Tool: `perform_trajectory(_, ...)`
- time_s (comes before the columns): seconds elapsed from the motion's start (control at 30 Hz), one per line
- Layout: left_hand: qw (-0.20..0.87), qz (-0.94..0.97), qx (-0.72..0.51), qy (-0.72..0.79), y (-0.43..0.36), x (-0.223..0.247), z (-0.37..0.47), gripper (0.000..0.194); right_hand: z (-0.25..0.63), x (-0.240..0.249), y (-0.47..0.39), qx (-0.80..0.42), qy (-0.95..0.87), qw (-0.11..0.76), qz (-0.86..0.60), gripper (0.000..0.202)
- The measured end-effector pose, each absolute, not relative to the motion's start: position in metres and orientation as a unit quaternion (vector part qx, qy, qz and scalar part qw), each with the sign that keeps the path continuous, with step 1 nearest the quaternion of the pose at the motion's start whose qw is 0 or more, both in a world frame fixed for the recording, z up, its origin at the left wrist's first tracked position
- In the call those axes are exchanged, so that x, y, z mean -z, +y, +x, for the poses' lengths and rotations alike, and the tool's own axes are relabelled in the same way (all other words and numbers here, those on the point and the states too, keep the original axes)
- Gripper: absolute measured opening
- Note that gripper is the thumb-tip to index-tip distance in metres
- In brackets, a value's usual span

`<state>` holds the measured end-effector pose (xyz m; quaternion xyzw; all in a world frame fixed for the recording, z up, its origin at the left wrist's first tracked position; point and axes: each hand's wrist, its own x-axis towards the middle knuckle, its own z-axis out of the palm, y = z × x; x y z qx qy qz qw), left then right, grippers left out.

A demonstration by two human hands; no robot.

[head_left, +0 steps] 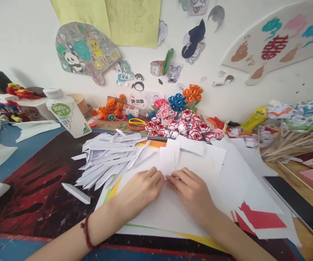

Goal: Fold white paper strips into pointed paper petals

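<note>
- Both of our forearms reach up from the bottom edge; a dark red cord bracelet (86, 232) circles our left wrist.
- Our left hand (141, 188) lies knuckles up on the worktop (37, 188), fingers curled, fingertips pressing the lower edge of a small white paper piece (168, 159).
- Our right hand (190, 190) mirrors it just beside, fingers bent and pinching the same paper piece from the right.
- That paper piece rests on a stack of white sheets (227, 174) at the centre, directly beyond our fingertips.
- Left of it, a heap of folded white paper strips (107, 159) fans out; one loose strip (75, 193) lies apart, nearer us.
- Red paper scraps (262, 219) lie to the right of our right forearm.
- Farther back, red-and-white paper flowers (186, 128) cluster against the wall, with a white bottle (66, 114) standing to the left.
- Wooden sticks (289, 145) are piled at the far right.
</note>
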<state>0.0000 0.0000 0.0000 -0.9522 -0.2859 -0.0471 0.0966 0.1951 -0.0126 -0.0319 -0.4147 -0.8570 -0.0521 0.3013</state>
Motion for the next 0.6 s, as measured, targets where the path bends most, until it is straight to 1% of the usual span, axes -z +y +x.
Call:
perform_trajectory(0.47,0.106,-0.956,0.056,-0.266,0.0014,0.0001,0.0002,0.012,0.1939,0.0309,-0.014,0.085,-0.871,0.273,-0.4,0.021)
perform_trajectory(0.6,0.106,-0.957,0.057,-0.264,0.0013,0.0004,0.0004,0.011,0.1944,0.0321,-0.0143,0.071,-0.867,0.273,-0.411,0.02)
